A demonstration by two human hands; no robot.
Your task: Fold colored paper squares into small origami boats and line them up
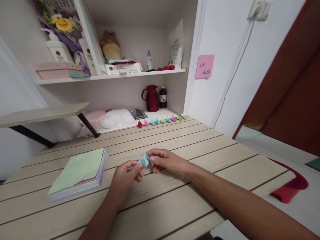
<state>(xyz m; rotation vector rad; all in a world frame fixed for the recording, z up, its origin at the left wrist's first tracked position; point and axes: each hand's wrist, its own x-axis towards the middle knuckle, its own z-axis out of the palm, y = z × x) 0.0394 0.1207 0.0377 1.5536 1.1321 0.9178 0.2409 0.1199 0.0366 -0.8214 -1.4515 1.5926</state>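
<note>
Both my hands meet over the middle of the wooden table [175, 200] and pinch a small folded light-blue paper piece [144, 159]. My left hand [126, 176] grips its lower left side with thumb and fingers closed. My right hand [163, 160] pinches its right side. To the left, a stack of coloured paper sheets [80, 174] with a pale green sheet on top lies flat on the table. Along the table's far edge stands a row of several small folded paper pieces [162, 120] in red, pink, blue and green.
Behind the table is a white shelf unit with a dark red jug [151, 98], a dark bottle [162, 97], a white bag [117, 118] and boxes. A pink sticky note [204, 66] hangs on the wall. A raised wooden board [42, 113] stands at left. Red mat [290, 186] lies on the floor at right.
</note>
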